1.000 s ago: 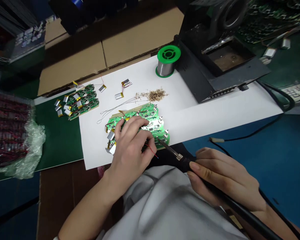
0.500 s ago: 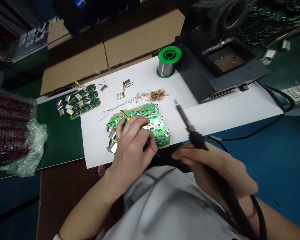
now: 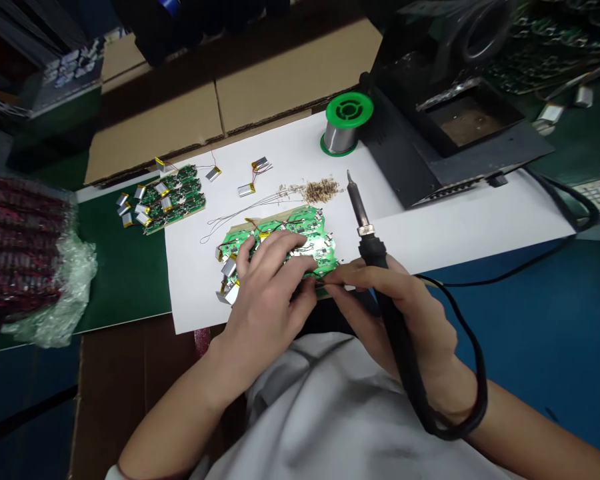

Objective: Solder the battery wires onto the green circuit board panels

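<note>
A green circuit board panel (image 3: 315, 233) lies on white paper (image 3: 190, 287), with small silver battery cells at its left end. My left hand (image 3: 270, 287) rests over the panel's lower left part, its thumb and index finger pinched on a thin wire at the near edge. My right hand (image 3: 420, 320) holds a black soldering iron (image 3: 373, 250) across the palm, tip pointing up and away from the board. The right thumb and index fingertips meet at the same wire, close to the left fingertips. The wire is mostly hidden between them.
A green solder spool (image 3: 343, 137) stands near a black metal box (image 3: 410, 153). Beyond the panel lie brown crumbs (image 3: 323, 191), thin looped wires and loose cells (image 3: 247, 190). A second board panel (image 3: 180, 200) is further left, beside bubble-wrapped stacks (image 3: 30, 253).
My right hand has moved left to the board's near edge, its fingertips now at the wire. The iron has turned more upright. The view has shifted slightly.
</note>
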Demonstrator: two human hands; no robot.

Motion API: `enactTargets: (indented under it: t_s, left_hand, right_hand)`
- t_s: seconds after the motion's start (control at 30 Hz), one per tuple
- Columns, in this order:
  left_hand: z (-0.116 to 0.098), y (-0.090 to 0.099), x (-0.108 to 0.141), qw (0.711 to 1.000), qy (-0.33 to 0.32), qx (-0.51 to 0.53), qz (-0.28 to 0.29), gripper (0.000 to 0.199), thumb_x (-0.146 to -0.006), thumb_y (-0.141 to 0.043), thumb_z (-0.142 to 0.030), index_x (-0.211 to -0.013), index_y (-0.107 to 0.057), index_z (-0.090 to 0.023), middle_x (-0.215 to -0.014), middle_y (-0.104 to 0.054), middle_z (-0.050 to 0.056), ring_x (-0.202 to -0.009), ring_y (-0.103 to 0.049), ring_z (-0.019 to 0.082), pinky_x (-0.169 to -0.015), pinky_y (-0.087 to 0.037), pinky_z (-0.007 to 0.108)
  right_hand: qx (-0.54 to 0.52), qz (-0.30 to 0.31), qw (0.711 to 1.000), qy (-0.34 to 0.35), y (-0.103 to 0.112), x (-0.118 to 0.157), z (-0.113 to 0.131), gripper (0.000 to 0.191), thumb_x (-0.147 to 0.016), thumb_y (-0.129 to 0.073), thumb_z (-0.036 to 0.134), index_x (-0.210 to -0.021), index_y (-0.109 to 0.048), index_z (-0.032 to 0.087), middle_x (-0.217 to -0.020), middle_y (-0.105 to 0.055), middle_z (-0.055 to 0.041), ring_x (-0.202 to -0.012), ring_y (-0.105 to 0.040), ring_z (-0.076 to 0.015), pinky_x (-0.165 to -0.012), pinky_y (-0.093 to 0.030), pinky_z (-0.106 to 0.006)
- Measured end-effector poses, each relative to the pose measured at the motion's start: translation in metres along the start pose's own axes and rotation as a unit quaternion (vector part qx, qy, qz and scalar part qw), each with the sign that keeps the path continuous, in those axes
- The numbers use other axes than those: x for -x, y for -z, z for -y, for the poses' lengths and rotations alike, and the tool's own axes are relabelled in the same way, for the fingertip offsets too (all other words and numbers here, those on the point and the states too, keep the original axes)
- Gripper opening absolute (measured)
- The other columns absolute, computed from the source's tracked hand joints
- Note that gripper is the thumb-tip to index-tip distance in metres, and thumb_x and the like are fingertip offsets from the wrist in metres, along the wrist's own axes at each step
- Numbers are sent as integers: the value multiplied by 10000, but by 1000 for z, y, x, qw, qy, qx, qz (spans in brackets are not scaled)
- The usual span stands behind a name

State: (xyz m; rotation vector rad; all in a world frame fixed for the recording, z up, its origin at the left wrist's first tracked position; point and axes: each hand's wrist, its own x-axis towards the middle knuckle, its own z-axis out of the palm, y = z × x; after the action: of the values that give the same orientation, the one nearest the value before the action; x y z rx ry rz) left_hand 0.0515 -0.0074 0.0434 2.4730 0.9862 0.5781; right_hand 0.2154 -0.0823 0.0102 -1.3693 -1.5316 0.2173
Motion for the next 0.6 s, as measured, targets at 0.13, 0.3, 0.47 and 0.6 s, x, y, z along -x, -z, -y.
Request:
enactTargets:
  t_s: [0.13,0.3,0.47,0.6]
  left_hand:
    - [0,7,2,999,14,33,22,133,-1027,-604,-137,-1000,-650,-259,-1347,-698,51,-1335,-608,246,-1229,-266,530]
    - [1,8,4,999,16,50,16,182,-1044,-576,-128,-984,-678,-267,-1337,-714,39,-1330,-616,248,-1220,-283,551]
    - [-1,2,2,999,18,46,-19,153,-990,-635,-120,-912,-669,-247,-1264,-726,48,-1288,-641,255,-1182,-314,546]
    - [-3,-3,0,1000,8,-4,-28,185,-962,-611,-82,-848,-643,-224,-1201,-733,62,-1264,-652,269,-1136,-346,539]
  right_hand:
    - [-15,-11,1000,14,-2,0,-3,383,-885,-728,17,-1117,-623,302,-882,-767,-12,-836,-764,-231,-679,-649,-371]
    - [2,-3,1000,16,0,-2,-2,425,-891,-730,20,-1173,-640,326,-925,-770,-14,-849,-753,-218,-710,-660,-365]
    - [-36,-12,999,-25,8,6,-7,543,-908,-732,64,-1375,-611,313,-1064,-794,-42,-959,-781,-214,-875,-670,-379]
    - [-66,-68,992,-84,21,19,-8,642,-925,-710,83,-1503,-579,329,-997,-821,-16,-857,-798,-209,-863,-670,-387]
